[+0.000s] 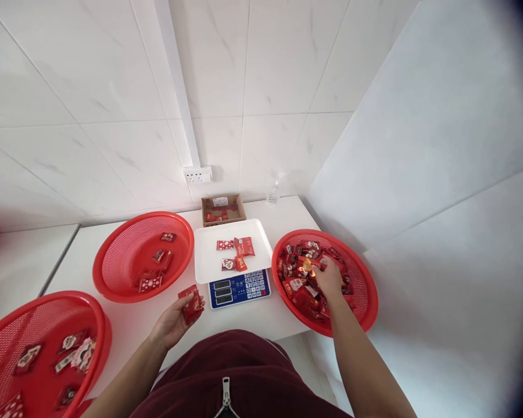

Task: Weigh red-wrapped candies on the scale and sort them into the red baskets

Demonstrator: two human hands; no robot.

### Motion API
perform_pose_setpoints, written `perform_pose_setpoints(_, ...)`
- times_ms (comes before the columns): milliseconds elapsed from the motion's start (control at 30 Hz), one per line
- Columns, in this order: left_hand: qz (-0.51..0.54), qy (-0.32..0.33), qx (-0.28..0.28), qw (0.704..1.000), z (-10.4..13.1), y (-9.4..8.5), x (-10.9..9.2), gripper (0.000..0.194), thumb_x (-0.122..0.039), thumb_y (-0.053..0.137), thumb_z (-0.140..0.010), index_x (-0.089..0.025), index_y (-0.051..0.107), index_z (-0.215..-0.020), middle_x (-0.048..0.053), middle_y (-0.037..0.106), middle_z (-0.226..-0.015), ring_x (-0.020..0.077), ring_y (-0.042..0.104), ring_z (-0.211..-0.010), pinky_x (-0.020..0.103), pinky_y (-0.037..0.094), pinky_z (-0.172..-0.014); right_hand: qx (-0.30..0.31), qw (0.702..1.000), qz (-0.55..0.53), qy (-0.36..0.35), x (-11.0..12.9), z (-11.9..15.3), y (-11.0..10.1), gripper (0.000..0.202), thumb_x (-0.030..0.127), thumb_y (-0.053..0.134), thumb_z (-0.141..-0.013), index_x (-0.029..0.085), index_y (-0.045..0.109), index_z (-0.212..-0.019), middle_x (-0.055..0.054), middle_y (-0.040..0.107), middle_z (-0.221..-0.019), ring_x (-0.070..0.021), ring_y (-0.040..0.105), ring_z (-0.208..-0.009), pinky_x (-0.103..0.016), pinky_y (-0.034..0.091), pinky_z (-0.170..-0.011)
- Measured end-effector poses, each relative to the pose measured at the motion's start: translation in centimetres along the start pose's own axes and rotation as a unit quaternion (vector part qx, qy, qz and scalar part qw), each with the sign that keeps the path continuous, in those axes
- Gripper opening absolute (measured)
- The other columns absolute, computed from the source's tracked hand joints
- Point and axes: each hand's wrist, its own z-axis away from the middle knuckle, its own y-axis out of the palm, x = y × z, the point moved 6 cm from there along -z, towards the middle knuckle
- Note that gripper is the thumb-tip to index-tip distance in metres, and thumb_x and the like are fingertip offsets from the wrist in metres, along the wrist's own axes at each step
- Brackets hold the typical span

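My left hand (172, 323) is closed around red wrapped candy packets (192, 305), held in front of the scale's left side. Down in the right-hand red basket (369, 305), my right hand (329, 280) has its fingers closed at a shiny red-and-gold wrapped candy (307, 266). Many red candy packets (303, 295) lie heaped around those fingers. Between my hands stands a digital scale (239, 289) with a white tray (209, 264) on top. On that tray rest several packets, among them a larger red packet (244, 247) and a dotted one (225, 245).
A red basket (113, 247) left of the scale holds several packets; another red basket (96, 319) sits nearer at lower left. Behind the tray is a small cardboard box (239, 212) with red packets. A clear plastic bottle (273, 193) stands near the tiled wall. A panel borders the right side.
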Motion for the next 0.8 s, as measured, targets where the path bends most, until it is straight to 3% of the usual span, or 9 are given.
perform_pose_setpoints(67,-0.006,-0.003,0.001,1.0,-0.1,-0.2,0.3,0.008,-0.012,0.053,-0.085,-0.011,0.06,-0.09,0.008,0.071,-0.08,0.0152,0.069,-0.067,0.025,0.058,-0.06,0.024,0.997,0.042,-0.064,0.9,0.8,0.7,0.049,0.031,0.052,-0.079,0.013,0.051,-0.125,-0.015,0.058,-0.123,-0.0259,0.051,-0.115,-0.036,0.037,-0.097)
perform_pose_setpoints(133,-0.013,-0.004,0.004,1.0,-0.3,0.0,0.4,0.009,-0.013,0.052,-0.086,-0.011,0.06,-0.09,0.008,0.071,-0.081,0.0144,0.069,-0.067,0.024,0.057,-0.06,0.117,0.981,0.092,-0.123,1.9,2.1,2.8,0.048,0.029,0.059,-0.075,0.016,0.056,-0.121,-0.013,0.057,-0.125,-0.0259,0.05,-0.116,-0.035,0.036,-0.098)
perform_pose_setpoints(200,-0.018,-0.002,0.011,1.0,-0.3,0.3,0.4,0.009,-0.013,0.052,-0.086,-0.01,0.06,-0.091,0.009,0.071,-0.081,0.0141,0.069,-0.067,0.023,0.057,-0.06,0.191,0.963,0.144,-0.127,2.0,3.3,4.6,0.047,0.024,0.063,-0.071,0.019,0.058,-0.118,-0.013,0.054,-0.128,-0.0265,0.053,-0.112,-0.035,0.037,-0.095)
perform_pose_setpoints(300,-0.018,0.002,0.024,1.0,-0.2,0.9,0.2,0.009,-0.013,0.052,-0.086,-0.011,0.06,-0.091,0.009,0.071,-0.081,0.0143,0.069,-0.068,0.023,0.057,-0.061,0.217,0.955,0.179,-0.094,1.7,3.6,5.0,0.034,0.021,0.056,-0.076,0.019,0.063,-0.11,-0.013,0.056,-0.123,-0.0239,0.059,-0.099,-0.033,0.041,-0.087)
perform_pose_setpoints(400,-0.017,0.006,0.016,1.0,0.0,0.8,0.0,0.009,-0.013,0.053,-0.086,-0.011,0.06,-0.09,0.008,0.071,-0.081,0.0143,0.069,-0.068,0.024,0.058,-0.061,0.178,0.965,0.183,-0.06,1.5,2.8,2.9,0.031,0.024,0.045,-0.084,0.018,0.063,-0.109,-0.014,0.059,-0.114,-0.0226,0.06,-0.093,-0.032,0.042,-0.082)
perform_pose_setpoints(500,-0.016,0.004,0.003,1.0,0.0,0.2,0.0,0.008,-0.013,0.053,-0.086,-0.011,0.06,-0.09,0.008,0.071,-0.081,0.0144,0.069,-0.068,0.024,0.057,-0.061,0.061,0.975,0.214,-0.016,1.9,2.3,-0.5,0.038,0.025,0.042,-0.086,0.02,0.057,-0.12,-0.015,0.054,-0.123,-0.0258,0.056,-0.102,-0.036,0.041,-0.083)
perform_pose_setpoints(600,-0.018,-0.002,-0.004,1.0,-0.1,-0.2,0.2,0.009,-0.013,0.054,-0.085,-0.011,0.06,-0.091,0.009,0.071,-0.082,0.0148,0.069,-0.068,0.024,0.057,-0.06,0.007,0.965,0.257,-0.06,4.0,3.3,-1.3,0.038,0.027,0.042,-0.086,0.023,0.056,-0.121,-0.013,0.051,-0.129,-0.0294,0.045,-0.117,-0.041,0.038,-0.089)
perform_pose_setpoints(733,-0.024,-0.008,0.002,1.0,-0.3,0.2,0.5,0.009,-0.013,0.053,-0.085,-0.009,0.06,-0.09,0.009,0.07,-0.08,0.0146,0.069,-0.067,0.024,0.057,-0.06,0.224,0.935,0.247,-0.124,6.0,5.9,3.6,0.031,0.025,0.041,-0.087,0.023,0.06,-0.112,-0.01,0.064,-0.111,-0.0242,0.056,-0.104,-0.035,0.039,-0.086)
perform_pose_setpoints(800,-0.028,-0.008,0.012,1.0,-0.4,0.7,0.5,0.01,-0.014,0.053,-0.086,-0.01,0.061,-0.09,0.009,0.071,-0.08,0.0146,0.069,-0.067,0.024,0.057,-0.06,0.266,0.926,0.243,-0.113,6.1,6.6,5.5,0.036,0.021,0.04,-0.086,0.023,0.055,-0.118,-0.012,0.065,-0.108,-0.0247,0.058,-0.101,-0.037,0.039,-0.085)
